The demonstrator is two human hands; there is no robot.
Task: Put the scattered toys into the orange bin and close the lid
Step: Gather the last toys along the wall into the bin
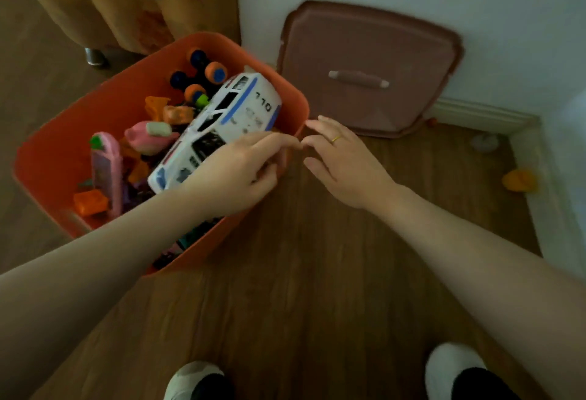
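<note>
A white plastic toy bus with blue stripes point(222, 123) lies atop toys in the orange plastic bin point(76, 133), under the left hand point(241, 171), whose curled fingers hold its end. The right hand point(342, 165) hovers beside, fingers relaxed and empty.

"110" on toy van point(222, 123) roof

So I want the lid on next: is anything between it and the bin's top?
Yes. The white toy bus lies tilted across the toys, its end up at the orange bin rim, with the left hand on it. The lid leans against the wall behind.
</note>
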